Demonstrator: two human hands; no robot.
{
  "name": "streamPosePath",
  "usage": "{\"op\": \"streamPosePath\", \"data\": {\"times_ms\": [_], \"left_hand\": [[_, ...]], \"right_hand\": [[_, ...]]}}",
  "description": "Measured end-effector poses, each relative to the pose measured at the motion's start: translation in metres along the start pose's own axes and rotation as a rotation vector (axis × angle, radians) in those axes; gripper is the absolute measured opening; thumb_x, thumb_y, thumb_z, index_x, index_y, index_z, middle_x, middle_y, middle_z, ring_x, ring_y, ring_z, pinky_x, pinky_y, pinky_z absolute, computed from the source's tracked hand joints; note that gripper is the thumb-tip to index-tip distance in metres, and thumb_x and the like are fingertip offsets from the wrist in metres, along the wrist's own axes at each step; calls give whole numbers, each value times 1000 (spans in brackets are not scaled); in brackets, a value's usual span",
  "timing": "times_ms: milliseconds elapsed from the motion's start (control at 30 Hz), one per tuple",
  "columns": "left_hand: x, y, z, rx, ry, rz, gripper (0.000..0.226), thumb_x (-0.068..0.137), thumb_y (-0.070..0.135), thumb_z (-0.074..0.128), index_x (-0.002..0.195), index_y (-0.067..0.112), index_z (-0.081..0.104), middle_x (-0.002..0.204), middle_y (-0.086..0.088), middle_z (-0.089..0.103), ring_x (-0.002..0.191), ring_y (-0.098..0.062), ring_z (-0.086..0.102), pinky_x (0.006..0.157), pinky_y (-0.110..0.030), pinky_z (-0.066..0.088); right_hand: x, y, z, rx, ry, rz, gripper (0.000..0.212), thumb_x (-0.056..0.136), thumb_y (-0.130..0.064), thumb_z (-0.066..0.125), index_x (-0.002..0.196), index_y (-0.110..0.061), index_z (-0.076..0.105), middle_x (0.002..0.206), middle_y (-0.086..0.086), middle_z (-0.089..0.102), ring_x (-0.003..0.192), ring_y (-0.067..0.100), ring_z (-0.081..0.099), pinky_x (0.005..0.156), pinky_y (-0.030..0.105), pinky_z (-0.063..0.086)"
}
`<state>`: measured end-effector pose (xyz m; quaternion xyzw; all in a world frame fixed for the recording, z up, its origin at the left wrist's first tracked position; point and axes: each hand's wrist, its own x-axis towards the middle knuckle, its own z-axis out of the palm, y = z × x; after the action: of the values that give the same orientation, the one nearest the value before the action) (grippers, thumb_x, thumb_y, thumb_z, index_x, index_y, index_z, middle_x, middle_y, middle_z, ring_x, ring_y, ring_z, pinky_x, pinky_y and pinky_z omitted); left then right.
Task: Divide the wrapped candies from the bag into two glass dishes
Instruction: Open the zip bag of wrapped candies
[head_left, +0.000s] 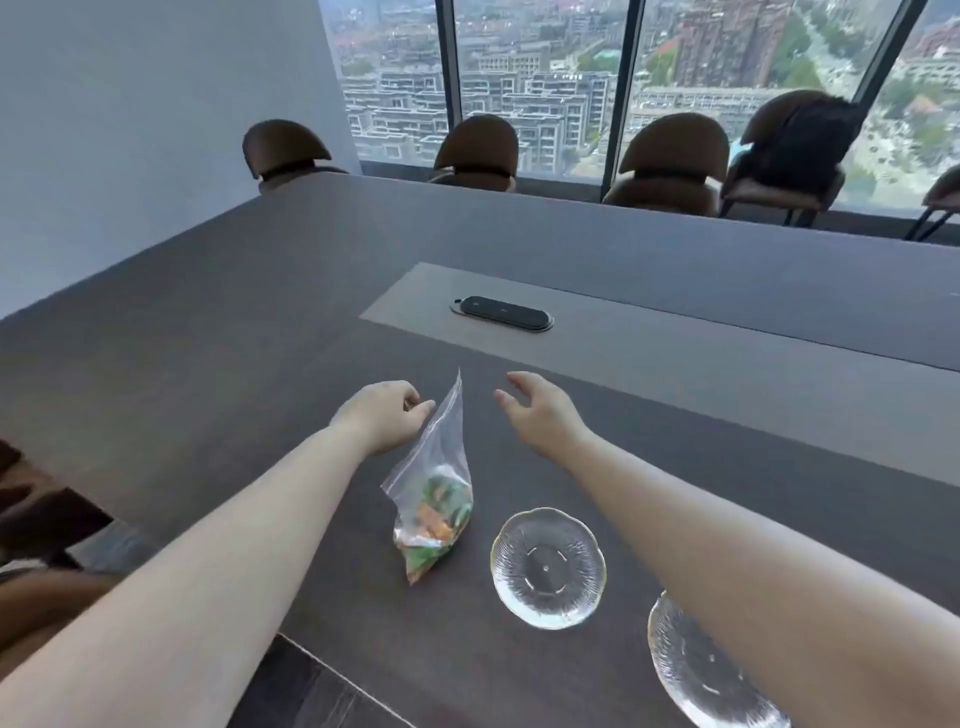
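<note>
Pinching the upper edge of the bag (434, 483), the left hand (382, 415) has its fingers (418, 408) clenched on the clear plastic, so the bag stands up off the counter (208, 332) with the candies (436, 514), green and orange, heaped in its bottom corner. Just to its right the right hand (543, 410) hovers near the bag's top, fingers spread and grasping nothing. Nearer the person sit the two dishes: the first dish (548, 567) just beside the bag, the second dish (696, 670) further right and partly hidden under the right forearm. Both look empty, so by my reading the dividing has not begun; the bag must be opened and every candy is still to be shared out. The counter is a long dark meeting table with a paler strip holding a black socket panel (501, 313). Brown chairs (670, 161) line its far side before tall windows (540, 78) over a city.
</note>
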<state>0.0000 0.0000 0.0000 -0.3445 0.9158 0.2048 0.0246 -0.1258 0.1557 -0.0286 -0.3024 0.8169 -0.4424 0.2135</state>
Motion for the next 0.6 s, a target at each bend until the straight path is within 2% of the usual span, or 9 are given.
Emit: {"op": "streamPosePath", "data": {"times_ms": [67, 100, 167, 267, 333, 433, 600], "left_hand": [[-1, -6, 7, -50, -15, -6, 35, 84, 49, 50, 94, 18, 62, 89, 4, 60, 97, -22, 59, 81, -31, 45], [-2, -9, 11, -75, -26, -2, 34, 82, 50, 53, 89, 18, 61, 82, 6, 58, 91, -21, 58, 78, -31, 44], [-2, -14, 19, -132, -33, -14, 32, 80, 49, 57, 81, 17, 59, 73, 8, 56, 80, -19, 56, 72, -29, 43], [0, -17, 23, -205, -20, 21, 25, 80, 39, 62, 73, 16, 59, 64, 7, 54, 65, -14, 52, 60, -26, 41], [1, -16, 25, -258, -20, 44, 20, 80, 33, 64, 71, 15, 60, 63, 5, 56, 60, -13, 52, 58, -24, 42], [0, -18, 28, -394, -58, 44, 18, 81, 25, 63, 67, 14, 61, 61, 1, 58, 56, -13, 53, 57, -24, 44], [0, -26, 32, -589, -112, 18, 17, 85, 17, 60, 72, 9, 64, 63, -3, 58, 51, -8, 51, 54, -18, 44]], "right_hand": [[2, 1, 14, -44, -22, 2, 36, 92, -30, 53, 122, -10, 56, 126, 8, 61, 114, 23, 56, 93, 32, 45], [2, 3, 22, -70, -47, 2, 31, 92, -30, 53, 114, -9, 61, 117, 8, 65, 107, 23, 59, 88, 30, 45], [4, 6, 37, -80, -104, 35, 26, 91, -31, 53, 101, -10, 66, 102, 8, 69, 87, 20, 59, 76, 27, 43], [10, 3, 51, 34, -152, 91, 26, 91, -30, 54, 90, -6, 66, 80, 6, 67, 64, 15, 56, 71, 31, 49], [11, 0, 58, 179, -194, 152, 28, 92, -27, 55, 91, -1, 65, 71, 5, 63, 59, 14, 57, 63, 26, 52], [10, -3, 65, 301, -260, 204, 25, 93, -25, 55, 87, -2, 62, 65, 5, 60, 55, 12, 57, 50, 17, 50], [11, -2, 67, 434, -351, 269, 25, 91, -27, 57, 80, -5, 63, 73, 8, 64, 67, 21, 62, 60, 25, 52]]}}
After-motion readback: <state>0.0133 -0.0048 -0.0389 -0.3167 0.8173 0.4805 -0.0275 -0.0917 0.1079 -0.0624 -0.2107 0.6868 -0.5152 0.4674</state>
